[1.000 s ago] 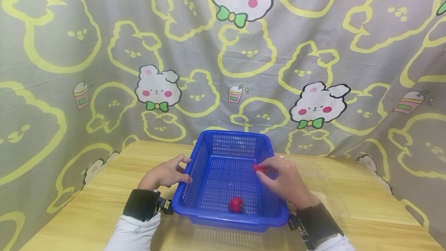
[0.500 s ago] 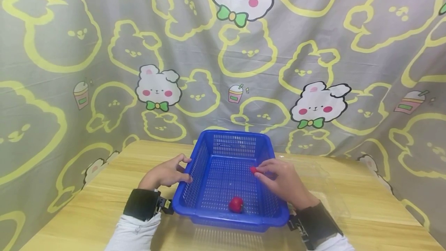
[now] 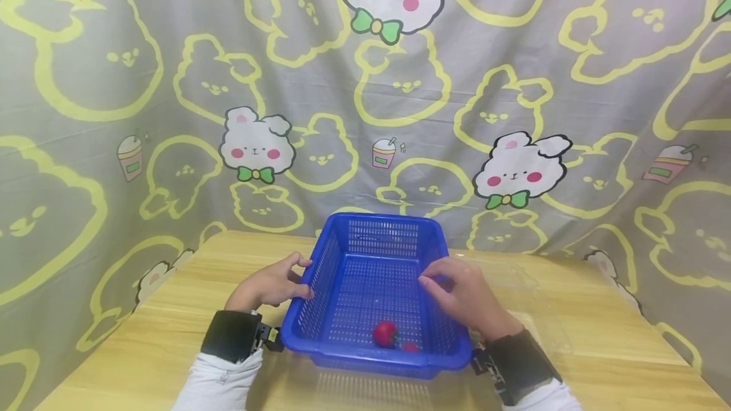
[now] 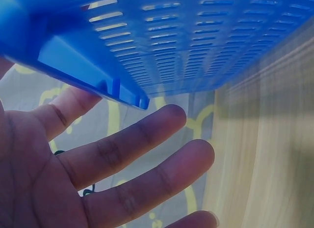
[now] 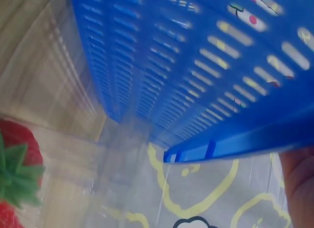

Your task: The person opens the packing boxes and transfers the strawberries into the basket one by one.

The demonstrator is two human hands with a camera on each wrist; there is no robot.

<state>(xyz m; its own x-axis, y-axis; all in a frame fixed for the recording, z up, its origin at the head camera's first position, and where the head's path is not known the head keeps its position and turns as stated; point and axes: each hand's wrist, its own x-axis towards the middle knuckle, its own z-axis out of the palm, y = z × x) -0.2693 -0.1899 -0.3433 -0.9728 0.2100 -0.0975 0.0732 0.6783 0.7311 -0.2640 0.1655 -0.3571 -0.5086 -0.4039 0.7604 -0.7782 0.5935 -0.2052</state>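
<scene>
A blue plastic basket [image 3: 377, 363] with slotted walls stands in the middle of the table. My left hand [image 3: 274, 281] holds its left rim between thumb and index finger; in the left wrist view the other fingers [image 4: 147, 188] stretch out below the rim. Over the right wall hovers my right hand [image 3: 462, 290], thumb and fingertips slightly apart with nothing between them. One red strawberry [image 3: 385, 333] lies at the near end of the basket floor. Beside it, a second strawberry [image 3: 410, 347] is partly hidden by the near rim.
A clear plastic container [image 3: 548, 316] sits on the table [image 3: 617, 309] to the right of the basket. The right wrist view shows strawberries [image 5: 24, 149] with green leaves by its clear wall. A patterned curtain [image 3: 320, 94] hangs behind the table.
The right hand has let go of a strawberry, which now lies at the near end of the basket. The other strawberry there has turned slightly. The left hand has stayed put.
</scene>
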